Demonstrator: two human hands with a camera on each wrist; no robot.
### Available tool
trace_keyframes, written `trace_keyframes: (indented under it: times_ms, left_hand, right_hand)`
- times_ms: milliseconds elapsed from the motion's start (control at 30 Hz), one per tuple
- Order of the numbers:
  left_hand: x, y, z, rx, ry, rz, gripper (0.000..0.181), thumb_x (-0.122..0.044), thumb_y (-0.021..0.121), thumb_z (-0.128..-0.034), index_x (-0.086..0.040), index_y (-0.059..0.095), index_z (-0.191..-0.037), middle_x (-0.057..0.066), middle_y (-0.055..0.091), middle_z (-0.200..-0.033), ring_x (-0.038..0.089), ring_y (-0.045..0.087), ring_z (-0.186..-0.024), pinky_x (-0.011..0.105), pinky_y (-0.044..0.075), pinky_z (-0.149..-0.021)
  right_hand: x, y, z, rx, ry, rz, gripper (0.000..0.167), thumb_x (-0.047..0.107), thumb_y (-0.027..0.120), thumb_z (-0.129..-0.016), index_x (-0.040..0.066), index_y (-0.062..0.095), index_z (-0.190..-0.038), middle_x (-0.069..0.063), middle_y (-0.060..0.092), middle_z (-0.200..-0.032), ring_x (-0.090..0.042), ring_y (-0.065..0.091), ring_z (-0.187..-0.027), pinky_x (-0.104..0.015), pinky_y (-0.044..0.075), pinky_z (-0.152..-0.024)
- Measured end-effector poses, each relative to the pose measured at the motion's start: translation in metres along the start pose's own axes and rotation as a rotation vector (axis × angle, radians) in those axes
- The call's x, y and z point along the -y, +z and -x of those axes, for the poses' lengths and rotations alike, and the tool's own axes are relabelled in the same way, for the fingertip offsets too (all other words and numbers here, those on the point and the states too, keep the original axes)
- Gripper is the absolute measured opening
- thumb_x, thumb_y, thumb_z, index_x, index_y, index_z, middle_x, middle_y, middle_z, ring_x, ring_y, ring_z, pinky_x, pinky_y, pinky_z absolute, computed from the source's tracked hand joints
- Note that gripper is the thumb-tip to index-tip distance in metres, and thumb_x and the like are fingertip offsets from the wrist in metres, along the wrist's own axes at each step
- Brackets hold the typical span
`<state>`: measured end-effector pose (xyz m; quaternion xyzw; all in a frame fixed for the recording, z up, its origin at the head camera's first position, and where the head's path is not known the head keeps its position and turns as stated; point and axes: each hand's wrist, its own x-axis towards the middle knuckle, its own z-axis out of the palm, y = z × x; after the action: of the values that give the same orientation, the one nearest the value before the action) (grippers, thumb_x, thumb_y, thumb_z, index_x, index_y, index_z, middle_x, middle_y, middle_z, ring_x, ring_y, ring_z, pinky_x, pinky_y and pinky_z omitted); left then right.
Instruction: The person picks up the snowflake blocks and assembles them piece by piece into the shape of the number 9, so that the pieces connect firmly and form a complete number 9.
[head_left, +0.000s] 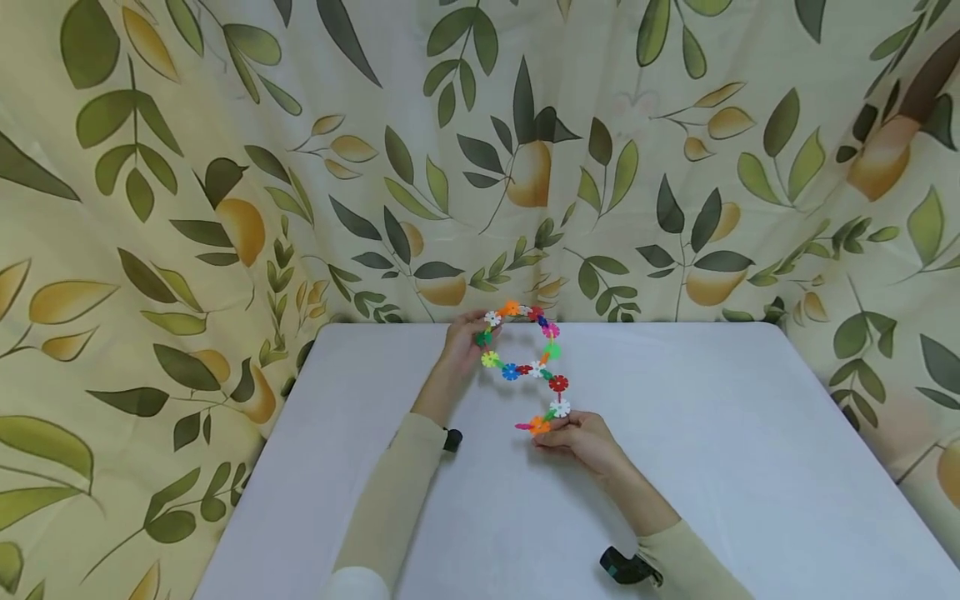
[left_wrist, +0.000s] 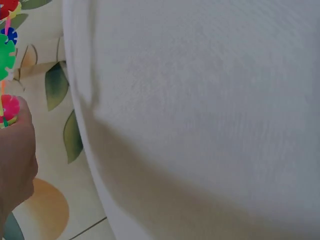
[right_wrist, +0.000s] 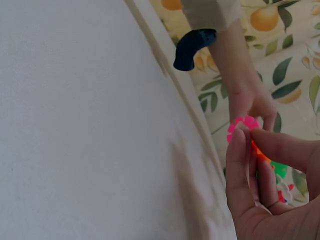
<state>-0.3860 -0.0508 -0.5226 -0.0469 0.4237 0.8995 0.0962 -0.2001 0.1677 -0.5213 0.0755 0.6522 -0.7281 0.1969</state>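
A chain of colourful notched flower-shaped plastic discs (head_left: pixel 558 383) is held up over the white table. Its upper part curves round in a loop, and a tail bends down and back left to an orange disc (head_left: pixel 539 426) with a pink one at its end. My left hand (head_left: pixel 459 342) grips the loop's left side by a green disc (head_left: pixel 483 338); in the left wrist view that hand (left_wrist: pixel 16 155) shows at the left edge. At the tail, my right hand (head_left: pixel 588 442) pinches near the orange disc. The right wrist view shows thumb and fingers close to a pink disc (right_wrist: pixel 242 125).
The white-covered table (head_left: pixel 712 433) spreads beneath both hands. Behind and beside it hangs a curtain (head_left: pixel 300 217) printed with leaves and fruit. A dark strap (head_left: pixel 628 567) sits at the right sleeve, and a dark device (head_left: pixel 452 440) at the left wrist.
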Motion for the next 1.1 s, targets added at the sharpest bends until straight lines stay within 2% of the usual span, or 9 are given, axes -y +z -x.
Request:
trace_keyframes:
  times_ms: [200, 400, 500, 600, 700, 800, 933, 967, 1100]
  left_hand:
    - [0.015, 0.001, -0.008, 0.012, -0.034, -0.138, 0.041, 0.005, 0.044, -0.1076, 0.013, 0.043, -0.148, 0.032, 0.049, -0.148, 0.04, 0.059, -0.132, 0.047, 0.042, -0.114]
    - [0.023, -0.002, -0.01, 0.042, -0.067, -0.162, 0.044, 0.002, 0.042, -0.1086, 0.012, 0.04, -0.152, 0.028, 0.045, -0.155, 0.042, 0.05, -0.139, 0.045, 0.04, -0.117]
    - [0.024, -0.005, -0.011, 0.053, -0.096, -0.203, 0.047, 0.0, 0.044, -0.1072, 0.011, 0.041, -0.152, 0.024, 0.047, -0.155, 0.036, 0.057, -0.13, 0.036, 0.049, -0.102]
    - [0.025, -0.007, -0.012, 0.065, -0.132, -0.239, 0.05, -0.007, 0.045, -0.1073, 0.01, 0.038, -0.154, 0.023, 0.045, -0.156, 0.027, 0.057, -0.121, 0.029, 0.047, -0.091]
    - [0.025, -0.005, -0.013, 0.087, -0.16, -0.248, 0.055, -0.015, 0.042, -0.109, 0.008, 0.03, -0.158, 0.026, 0.035, -0.161, 0.028, 0.049, -0.134, 0.032, 0.044, -0.105]
    - [0.025, 0.0, -0.014, 0.108, -0.167, -0.257, 0.06, -0.019, 0.038, -0.1103, 0.006, 0.02, -0.162, 0.024, 0.02, -0.169, 0.032, 0.026, -0.155, 0.042, 0.025, -0.125]
    - [0.031, 0.002, -0.02, 0.101, -0.132, -0.331, 0.063, -0.026, 0.042, -0.1099, 0.001, 0.023, -0.163, 0.019, 0.018, -0.172, 0.031, 0.013, -0.16, 0.047, 0.008, -0.129]
    - [0.038, -0.008, -0.031, 0.114, -0.107, -0.344, 0.062, -0.031, 0.049, -0.1082, -0.003, 0.033, -0.161, 0.015, 0.028, -0.169, 0.026, 0.024, -0.157, 0.042, 0.015, -0.128]
    - [0.035, -0.005, -0.031, 0.04, -0.089, -0.547, 0.058, -0.041, 0.052, -0.107, -0.007, 0.047, -0.154, 0.012, 0.045, -0.157, 0.025, 0.041, -0.143, 0.04, 0.025, -0.124]
  right_hand:
    - [-0.006, 0.002, -0.003, -0.033, 0.034, -0.004, 0.026, -0.005, 0.076, -0.089, -0.012, 0.06, -0.109, -0.015, 0.077, -0.093, -0.023, 0.078, -0.085, -0.037, 0.061, -0.084]
    - [-0.009, 0.002, -0.004, -0.021, 0.033, -0.026, 0.025, -0.005, 0.074, -0.091, -0.012, 0.059, -0.11, -0.015, 0.077, -0.093, -0.024, 0.078, -0.086, -0.039, 0.061, -0.086]
    - [-0.011, 0.002, -0.005, -0.016, 0.034, -0.042, 0.024, -0.005, 0.074, -0.092, -0.013, 0.06, -0.109, -0.015, 0.077, -0.095, -0.025, 0.078, -0.088, -0.04, 0.061, -0.086]
    - [-0.012, 0.001, -0.007, -0.031, 0.043, -0.062, 0.023, -0.005, 0.073, -0.092, -0.013, 0.06, -0.109, -0.016, 0.077, -0.096, -0.027, 0.078, -0.089, -0.04, 0.061, -0.085]
    - [-0.013, 0.001, -0.009, -0.045, 0.056, -0.078, 0.023, -0.007, 0.072, -0.093, -0.014, 0.058, -0.11, -0.017, 0.077, -0.097, -0.029, 0.078, -0.09, -0.04, 0.061, -0.086]
    - [-0.013, 0.0, -0.011, -0.079, 0.073, -0.082, 0.025, -0.007, 0.072, -0.092, -0.014, 0.059, -0.112, -0.019, 0.077, -0.097, -0.029, 0.078, -0.089, -0.04, 0.061, -0.084]
    - [-0.013, -0.002, -0.012, -0.112, 0.092, -0.053, 0.028, -0.004, 0.074, -0.092, -0.013, 0.061, -0.115, -0.02, 0.077, -0.097, -0.028, 0.078, -0.086, -0.037, 0.063, -0.078]
    - [-0.013, -0.003, -0.012, -0.109, 0.097, -0.037, 0.028, -0.002, 0.075, -0.092, -0.012, 0.062, -0.115, -0.02, 0.077, -0.097, -0.028, 0.079, -0.085, -0.037, 0.063, -0.077]
    - [-0.014, -0.006, -0.012, -0.073, 0.103, 0.026, 0.028, 0.005, 0.076, -0.094, -0.012, 0.068, -0.115, -0.02, 0.078, -0.096, -0.027, 0.079, -0.081, -0.035, 0.063, -0.072]
